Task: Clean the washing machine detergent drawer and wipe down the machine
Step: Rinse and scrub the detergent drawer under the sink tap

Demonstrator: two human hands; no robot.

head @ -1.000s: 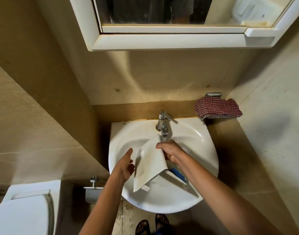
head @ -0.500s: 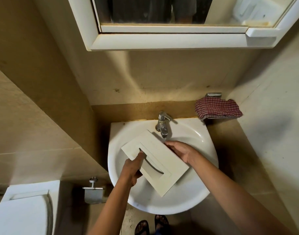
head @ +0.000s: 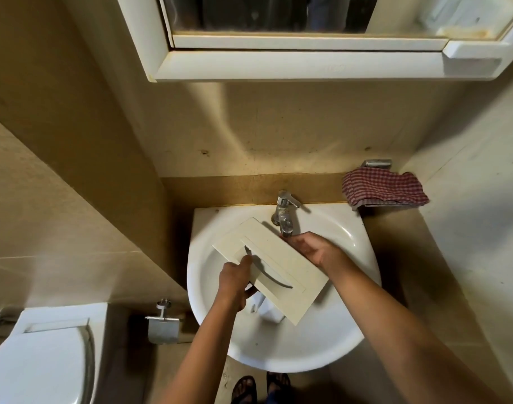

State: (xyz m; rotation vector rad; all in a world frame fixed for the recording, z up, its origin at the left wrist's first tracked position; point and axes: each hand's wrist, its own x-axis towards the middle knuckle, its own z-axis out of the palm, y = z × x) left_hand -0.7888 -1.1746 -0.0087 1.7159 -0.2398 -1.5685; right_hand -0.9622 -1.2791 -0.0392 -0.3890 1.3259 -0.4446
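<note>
The cream detergent drawer (head: 281, 266) lies front panel up over the white basin (head: 345, 339), slanting from upper left to lower right. My left hand (head: 236, 282) grips its near edge, thumb at the curved handle slot. My right hand (head: 310, 247) rests palm down on the far edge, just below the chrome tap (head: 284, 212). The drawer's white underside (head: 267, 312) shows beneath the panel. I see no water running.
A red checked cloth (head: 383, 189) hangs on a holder right of the basin. The mirror cabinet (head: 307, 65) juts out overhead. Lower left are the toilet (head: 37, 363) and a chrome paper holder (head: 163, 325). Walls close in on both sides.
The drawer went from standing on edge to lying flat, front panel up. My left hand took hold of its near edge; my right hand slid onto the far edge by the tap.
</note>
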